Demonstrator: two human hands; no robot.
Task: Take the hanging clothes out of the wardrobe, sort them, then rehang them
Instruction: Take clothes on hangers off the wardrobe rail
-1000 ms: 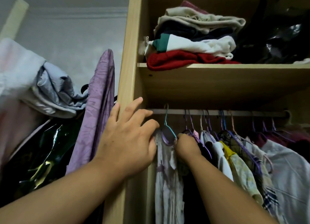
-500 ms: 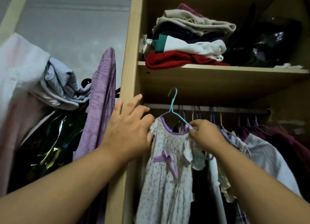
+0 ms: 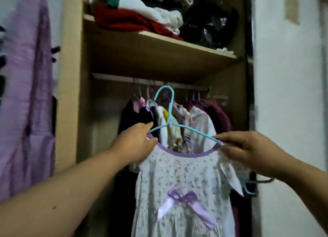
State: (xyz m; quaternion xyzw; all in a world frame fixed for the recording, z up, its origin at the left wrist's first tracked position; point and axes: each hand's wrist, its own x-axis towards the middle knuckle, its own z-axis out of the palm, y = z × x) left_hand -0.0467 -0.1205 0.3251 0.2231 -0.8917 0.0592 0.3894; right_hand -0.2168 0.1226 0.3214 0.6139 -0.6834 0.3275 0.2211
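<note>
A small white floral dress [image 3: 184,180] with a purple neckline and purple bow hangs on a light blue hanger [image 3: 168,112], held out in front of the wardrobe, off the rail [image 3: 124,79]. My left hand [image 3: 136,140] pinches the dress's left shoulder at the hanger's end. My right hand [image 3: 248,148] pinches the right shoulder and the hanger's other end. Behind the dress, several garments [image 3: 200,119] still hang on purple hangers on the rail.
The shelf [image 3: 159,46] above the rail holds folded clothes [image 3: 134,14] and a dark bag [image 3: 211,28]. A purple garment [image 3: 28,94] hangs at the left outside the wardrobe's wooden side [image 3: 71,94]. A white wall [image 3: 287,94] rises at the right.
The dress on its blue hanger has come off the rail and toward me. My left hand left the wardrobe's side and took the dress's left shoulder. The view shifted right.
</note>
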